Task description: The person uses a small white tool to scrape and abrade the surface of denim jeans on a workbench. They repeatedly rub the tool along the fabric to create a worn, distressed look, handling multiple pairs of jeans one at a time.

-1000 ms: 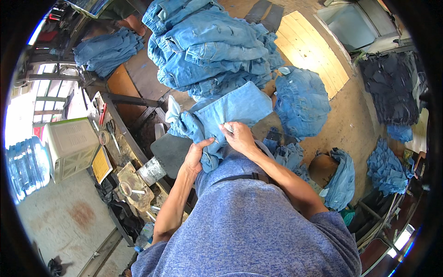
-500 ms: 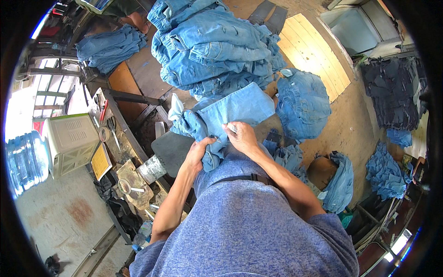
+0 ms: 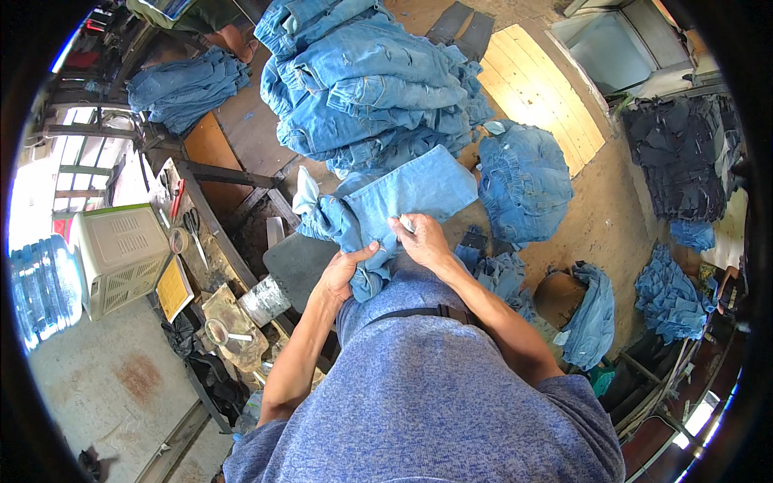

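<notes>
A light-blue denim garment (image 3: 423, 189) lies bunched across my lap, one flat leg stretching away to the upper right. Its left side is crumpled, with a whitish piece of cloth (image 3: 306, 191) sticking up there. My left hand (image 3: 345, 271) is closed on a bunched fold of the denim, thumb on top. Over the garment's middle, my right hand (image 3: 423, 240) is pinched around a small whitish object (image 3: 407, 224), mostly covered by the fingers; its kind does not show.
Ahead rises a big heap of jeans (image 3: 378, 88), with a rounded denim bundle (image 3: 525, 183) to its right. At left, a bench (image 3: 211, 233) bears scissors (image 3: 193, 229) and a tape roll (image 3: 179, 239). Dark cloth pieces (image 3: 676, 153) hang at far right. Another person's foot (image 3: 233, 42) shows upper left.
The view has shifted slightly. Both hands keep their places on the denim garment, and the left fingers have moved a little on the fold.
</notes>
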Demonstrator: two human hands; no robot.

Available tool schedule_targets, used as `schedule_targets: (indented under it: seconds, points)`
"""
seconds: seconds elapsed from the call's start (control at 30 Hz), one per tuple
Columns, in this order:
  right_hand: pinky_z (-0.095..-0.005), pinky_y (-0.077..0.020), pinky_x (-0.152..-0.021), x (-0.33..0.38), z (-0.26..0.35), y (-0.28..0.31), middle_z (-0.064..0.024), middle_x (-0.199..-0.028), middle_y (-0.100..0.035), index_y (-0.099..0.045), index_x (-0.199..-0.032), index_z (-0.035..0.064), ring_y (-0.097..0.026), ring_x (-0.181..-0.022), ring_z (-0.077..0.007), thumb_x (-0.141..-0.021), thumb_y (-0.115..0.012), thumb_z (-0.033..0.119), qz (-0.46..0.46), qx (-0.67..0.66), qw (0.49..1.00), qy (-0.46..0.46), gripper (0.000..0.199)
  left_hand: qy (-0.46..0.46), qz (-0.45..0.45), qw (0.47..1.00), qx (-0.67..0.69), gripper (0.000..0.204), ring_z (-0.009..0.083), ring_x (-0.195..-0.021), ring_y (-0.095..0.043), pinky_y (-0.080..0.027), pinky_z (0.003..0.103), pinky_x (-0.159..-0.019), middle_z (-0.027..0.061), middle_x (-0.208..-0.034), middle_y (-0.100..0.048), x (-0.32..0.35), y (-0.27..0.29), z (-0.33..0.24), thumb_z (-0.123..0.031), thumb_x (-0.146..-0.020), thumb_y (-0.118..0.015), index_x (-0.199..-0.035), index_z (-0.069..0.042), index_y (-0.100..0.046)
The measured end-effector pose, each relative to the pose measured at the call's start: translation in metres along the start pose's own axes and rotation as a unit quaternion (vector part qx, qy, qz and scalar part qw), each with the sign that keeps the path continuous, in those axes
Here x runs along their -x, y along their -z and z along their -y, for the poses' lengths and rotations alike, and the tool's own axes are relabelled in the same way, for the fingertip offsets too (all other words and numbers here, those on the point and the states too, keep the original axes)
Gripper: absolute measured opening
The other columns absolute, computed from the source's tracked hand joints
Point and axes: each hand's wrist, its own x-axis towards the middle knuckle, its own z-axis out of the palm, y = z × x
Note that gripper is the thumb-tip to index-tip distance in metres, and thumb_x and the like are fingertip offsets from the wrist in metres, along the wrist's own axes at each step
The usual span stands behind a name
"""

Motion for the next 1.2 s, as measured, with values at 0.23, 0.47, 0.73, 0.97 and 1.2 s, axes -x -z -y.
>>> schedule_targets:
  seconds: [0.23,0.47,0.73,0.97,1.2]
  points:
    - [-0.0484,-0.0535,-0.067,0.003,0.013,0.013,-0.0191,-0.071,-0.069,-0.067,-0.103,0.0029,-0.071,-0.071,-0.0414,-0.105,-0.065,0.039,0.008,-0.004,1.000,-0.019,0.037,-0.023,0.038,0.999,0.011,0.039,0.0233,-0.102,-0.074,-0.060,0.039,-0.093,0.0121,-0.118,-0.076,0.008,0.016,-0.001,-0.006,-0.093,-0.079,-0.129,0.003,-0.067]
    - [-0.0526,-0.0544,-0.063,0.017,0.064,0.042,-0.0172,-0.078,-0.072,-0.055,-0.099,0.0076,-0.073,-0.076,-0.0399,-0.111,-0.054,0.033,0.120,0.191,0.970,0.092,0.028,-0.041,0.047,0.996,-0.061,0.055,0.0253,-0.113,-0.071,-0.056,0.041,-0.103,0.0117,-0.128,-0.073,0.020,0.025,-0.014,0.000,-0.086,-0.084,-0.137,0.002,-0.063]
    - [-0.0413,-0.0545,-0.068,0.005,0.051,0.030,-0.0147,-0.083,-0.076,-0.071,-0.111,0.0029,-0.071,-0.073,-0.0286,-0.093,-0.080,0.044,0.084,0.041,0.996,-0.004,0.046,-0.085,-0.004,0.995,-0.053,0.067,0.0247,-0.124,-0.064,-0.052,0.041,-0.107,0.0110,-0.137,-0.067,0.013,0.013,-0.009,-0.011,-0.088,-0.087,-0.146,-0.001,-0.056]
    - [-0.0315,-0.0459,-0.068,0.005,0.036,-0.001,0.0005,-0.086,-0.070,-0.077,-0.098,0.0014,-0.059,-0.075,-0.0106,-0.096,-0.080,0.038,0.144,-0.205,0.953,-0.167,0.037,-0.104,0.015,0.993,-0.057,0.056,0.0216,-0.118,-0.068,-0.053,0.038,-0.103,0.0097,-0.131,-0.071,0.013,0.015,-0.007,-0.015,-0.092,-0.085,-0.140,0.000,-0.061]
    - [-0.0228,-0.0309,-0.052,0.009,0.027,-0.010,0.0105,-0.075,-0.054,-0.075,-0.099,0.0084,-0.042,-0.060,-0.0013,-0.101,-0.076,0.033,0.124,-0.224,0.955,-0.148,0.025,-0.086,0.036,0.994,-0.058,0.064,0.0233,-0.121,-0.066,-0.053,0.040,-0.106,0.0102,-0.134,-0.069,0.005,0.024,-0.004,-0.015,-0.091,-0.085,-0.145,0.000,-0.055]
